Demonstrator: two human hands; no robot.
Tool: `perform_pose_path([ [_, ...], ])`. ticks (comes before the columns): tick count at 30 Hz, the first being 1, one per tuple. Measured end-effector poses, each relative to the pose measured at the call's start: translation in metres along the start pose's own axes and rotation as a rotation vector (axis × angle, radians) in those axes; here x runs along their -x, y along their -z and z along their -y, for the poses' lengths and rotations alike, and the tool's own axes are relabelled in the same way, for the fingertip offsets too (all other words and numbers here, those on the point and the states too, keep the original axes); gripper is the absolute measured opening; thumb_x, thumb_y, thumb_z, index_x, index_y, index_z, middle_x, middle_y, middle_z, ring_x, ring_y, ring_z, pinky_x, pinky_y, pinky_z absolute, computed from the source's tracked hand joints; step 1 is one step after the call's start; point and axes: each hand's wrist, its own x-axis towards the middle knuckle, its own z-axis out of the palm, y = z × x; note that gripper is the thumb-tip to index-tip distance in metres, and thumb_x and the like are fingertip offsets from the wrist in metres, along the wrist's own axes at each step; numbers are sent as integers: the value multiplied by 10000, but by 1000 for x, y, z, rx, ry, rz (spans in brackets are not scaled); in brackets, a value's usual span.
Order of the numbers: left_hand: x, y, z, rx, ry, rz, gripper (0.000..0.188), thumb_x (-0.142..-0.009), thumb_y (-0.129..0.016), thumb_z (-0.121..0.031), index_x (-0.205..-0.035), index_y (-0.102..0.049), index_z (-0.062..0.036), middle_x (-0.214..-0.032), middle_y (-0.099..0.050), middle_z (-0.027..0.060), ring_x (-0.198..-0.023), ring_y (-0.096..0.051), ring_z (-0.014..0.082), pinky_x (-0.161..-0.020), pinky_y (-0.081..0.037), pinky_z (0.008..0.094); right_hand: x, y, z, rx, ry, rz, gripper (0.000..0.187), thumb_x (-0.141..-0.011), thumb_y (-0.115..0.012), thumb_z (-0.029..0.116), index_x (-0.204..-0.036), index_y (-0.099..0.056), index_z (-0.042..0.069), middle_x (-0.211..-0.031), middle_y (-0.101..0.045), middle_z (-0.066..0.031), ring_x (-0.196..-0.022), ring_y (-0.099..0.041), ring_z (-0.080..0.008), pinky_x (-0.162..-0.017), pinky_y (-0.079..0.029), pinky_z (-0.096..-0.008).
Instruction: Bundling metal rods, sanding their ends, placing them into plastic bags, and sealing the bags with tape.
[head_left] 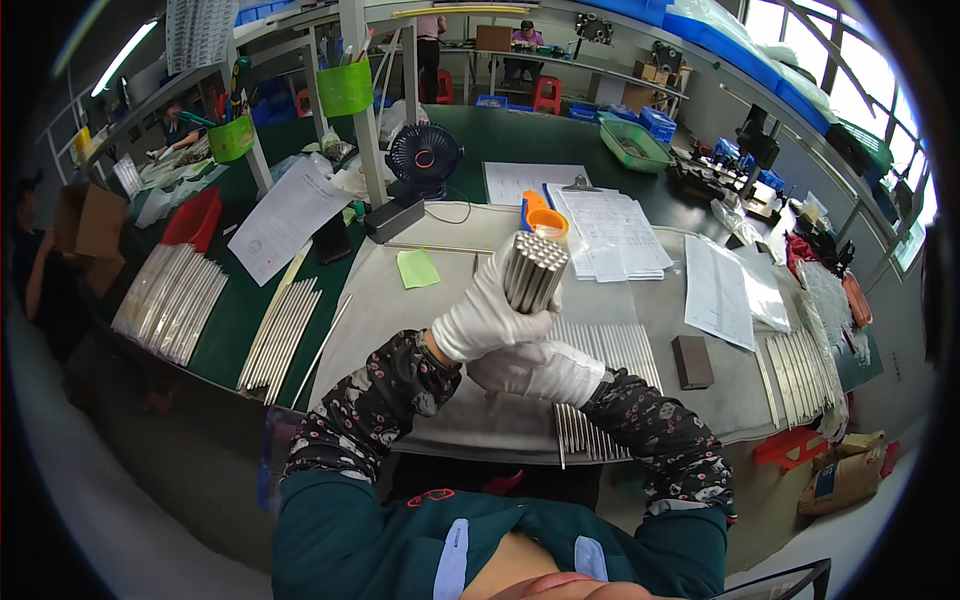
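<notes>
A tight bundle of thin silvery metal rods (535,272) stands nearly upright over the middle of the table, its round ends facing up. My left hand (492,318), in a white glove, is wrapped round the bundle's upper part. Just beneath it, my right hand (535,370), gloved too, is closed about the lower part; its fingers are partly hidden, as is the bundle's bottom end. More metal rods (605,345) lie side by side on the grey mat (455,415), partly under my right forearm.
Left, bagged rods (170,300) and loose rods (280,335) lie by a red bin (193,218). A small fan (424,158), an orange tape dispenser (535,212) and papers (615,230) are behind. A dark brown block (692,362) and further rods (800,375) lie right.
</notes>
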Motion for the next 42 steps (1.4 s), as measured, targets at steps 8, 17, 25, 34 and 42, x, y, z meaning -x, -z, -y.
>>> perform_pose_path([
  [8,19,1,59,-25,-65,-90,366,-672,-623,6,-997,-463,-47,-794,-565,-1,-733,-548,70,-683,-464,228,36,48,70,682,10,-272,289,-690,-531,55,-978,-509,65,-885,-554,-100,-869,-561,-240,-761,-481,-331],
  [17,18,-1,52,-6,-62,-196,116,-674,-563,2,-782,-534,-29,-675,-555,27,-640,-554,95,-607,-462,238,223,34,23,951,-1664,-459,756,-647,-692,336,-1278,-384,53,-1177,-440,-247,-1114,-414,-392,-901,-376,-444],
  [25,17,-3,67,-93,-139,-264,211,-676,-562,10,-875,-507,-30,-692,-559,21,-639,-562,96,-606,-476,249,222,40,16,702,-1429,-941,485,-730,-633,257,-1156,-535,47,-1053,-521,-209,-962,-508,-332,-826,-421,-401],
  [34,12,-4,81,-174,-223,-299,497,-674,-591,0,-1134,-401,-23,-840,-577,39,-719,-592,103,-667,-485,235,-1,131,64,566,-449,-642,419,-675,-668,248,-1047,-600,67,-1036,-505,-182,-931,-488,-317,-831,-397,-376],
  [42,14,-5,64,-149,-92,-244,446,-681,-601,-23,-1090,-424,-28,-822,-603,44,-740,-603,107,-667,-491,254,-7,129,59,529,-451,-678,365,-635,-680,189,-982,-628,92,-973,-528,-185,-928,-488,-328,-826,-404,-380],
])
